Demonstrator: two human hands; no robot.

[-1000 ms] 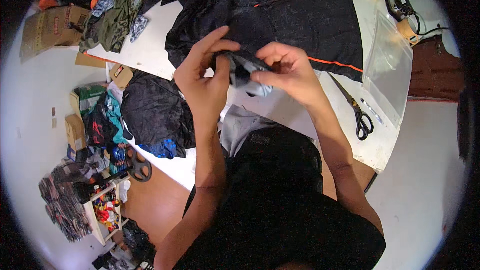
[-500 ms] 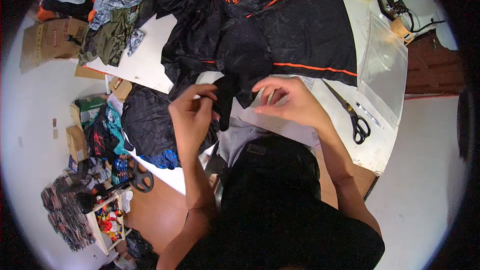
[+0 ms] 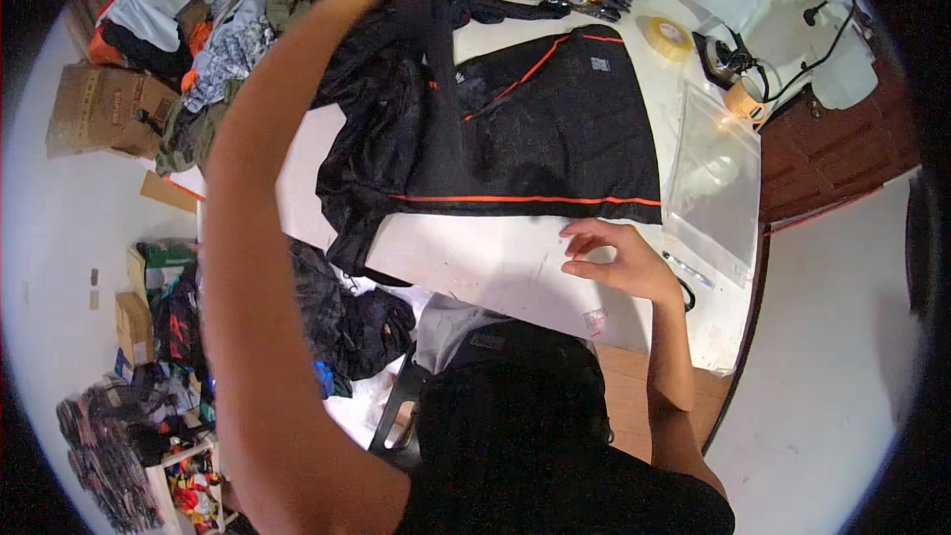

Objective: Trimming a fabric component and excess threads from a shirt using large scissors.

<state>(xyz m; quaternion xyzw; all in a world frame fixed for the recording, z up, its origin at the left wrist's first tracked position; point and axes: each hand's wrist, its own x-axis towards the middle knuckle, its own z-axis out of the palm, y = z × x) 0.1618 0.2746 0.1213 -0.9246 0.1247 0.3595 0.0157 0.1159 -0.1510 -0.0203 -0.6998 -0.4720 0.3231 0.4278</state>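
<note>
Jersey (image 3: 540,129) between both hands

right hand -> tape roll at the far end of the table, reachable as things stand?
Probably yes. The right hand rests on bare white table, fingers loose and seemingly empty. Between it and the tape roll lies only the flat black garment with orange stripes, low enough to reach over, though a long stretch.

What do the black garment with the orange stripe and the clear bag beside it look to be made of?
The black garment looks like thin synthetic cloth, perhaps polyester: it has a faint sheen and lies flat on the table. The clear bag seems to be soft, glossy plastic film: the tabletop shows through it and light glints off it.
</note>
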